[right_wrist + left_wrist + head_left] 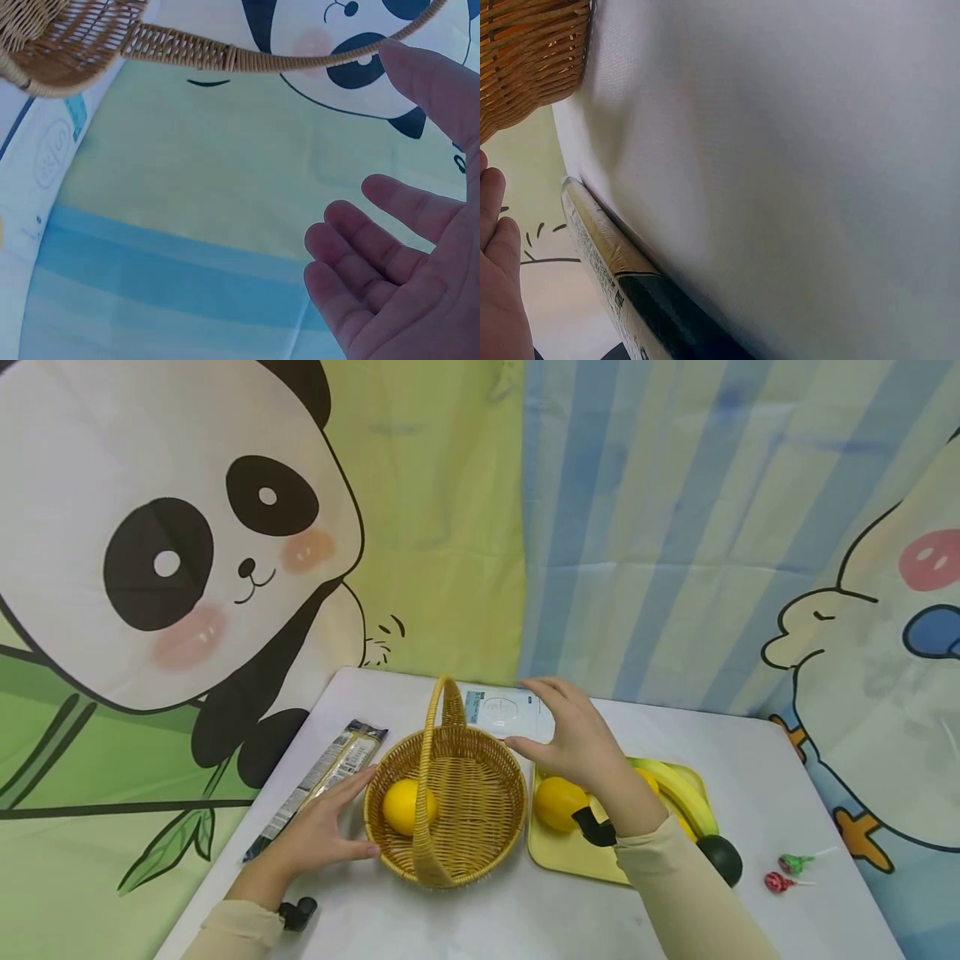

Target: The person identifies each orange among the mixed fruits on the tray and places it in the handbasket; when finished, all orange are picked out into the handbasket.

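there's the wicker basket (529, 64) up at ten o'clock, the left hand (501, 281) close by at eight, a long packet (619, 259) on the slant at seven, and white tabletop (795, 165) sweeping from twelve round to five!

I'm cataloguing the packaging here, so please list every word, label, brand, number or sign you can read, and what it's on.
No text reads with certainty.
White packet: a teal label and a round printed mark, too small and blurred to read.
Long package: lines of print on the wrapper, too small and blurred to read.
Lollipops: too small to tell whether they bear print.
Backdrop: drawings, no readable words.
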A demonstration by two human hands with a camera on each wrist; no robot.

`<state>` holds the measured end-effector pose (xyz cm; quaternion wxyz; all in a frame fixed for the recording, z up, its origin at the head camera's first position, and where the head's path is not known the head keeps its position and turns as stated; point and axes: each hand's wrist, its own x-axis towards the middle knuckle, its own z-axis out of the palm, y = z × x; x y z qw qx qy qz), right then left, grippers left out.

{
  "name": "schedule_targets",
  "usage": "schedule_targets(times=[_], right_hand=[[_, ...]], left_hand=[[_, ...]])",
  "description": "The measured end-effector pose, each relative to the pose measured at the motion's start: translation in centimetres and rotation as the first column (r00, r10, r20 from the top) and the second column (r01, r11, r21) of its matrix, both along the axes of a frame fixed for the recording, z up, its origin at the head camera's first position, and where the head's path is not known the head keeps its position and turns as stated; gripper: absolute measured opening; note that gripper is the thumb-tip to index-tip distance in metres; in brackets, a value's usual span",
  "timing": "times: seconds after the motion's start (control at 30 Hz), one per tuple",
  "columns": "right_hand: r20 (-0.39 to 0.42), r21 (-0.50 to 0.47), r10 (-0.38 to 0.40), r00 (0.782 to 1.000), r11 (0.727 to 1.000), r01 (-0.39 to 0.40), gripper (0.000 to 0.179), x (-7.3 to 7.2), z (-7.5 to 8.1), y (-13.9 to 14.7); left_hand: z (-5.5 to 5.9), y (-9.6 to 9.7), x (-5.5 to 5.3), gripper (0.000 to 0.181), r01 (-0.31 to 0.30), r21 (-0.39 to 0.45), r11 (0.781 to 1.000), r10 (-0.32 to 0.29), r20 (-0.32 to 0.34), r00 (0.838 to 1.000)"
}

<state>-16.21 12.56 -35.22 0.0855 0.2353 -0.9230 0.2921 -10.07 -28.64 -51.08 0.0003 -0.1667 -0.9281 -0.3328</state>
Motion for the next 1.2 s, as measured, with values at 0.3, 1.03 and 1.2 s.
schedule_targets(times=[0.3,1.03,1.2], right_hand=[[0.011,0.018,-0.088,0.996,0.996,0.088,0.082,0.1,-0.9,2.5],[0.148,0.078,-0.195,0.97,0.98,0.185,0.083,0.9,-5.5,5.9],[0.168,0.079,-0.201,0.965,0.979,0.19,0.082,1.3,-6.7,6.1]], left_hand=[[0.2,0.0,0.0,0.121,-0.003,-0.002,1.0,0.003,0.011,1.0],[0.3,0.1,0.0,0.121,-0.015,0.008,1.0,0.015,0.044,0.999],[0.3,0.1,-0.1,0.121,-0.011,0.002,1.0,0.011,0.041,0.999]])
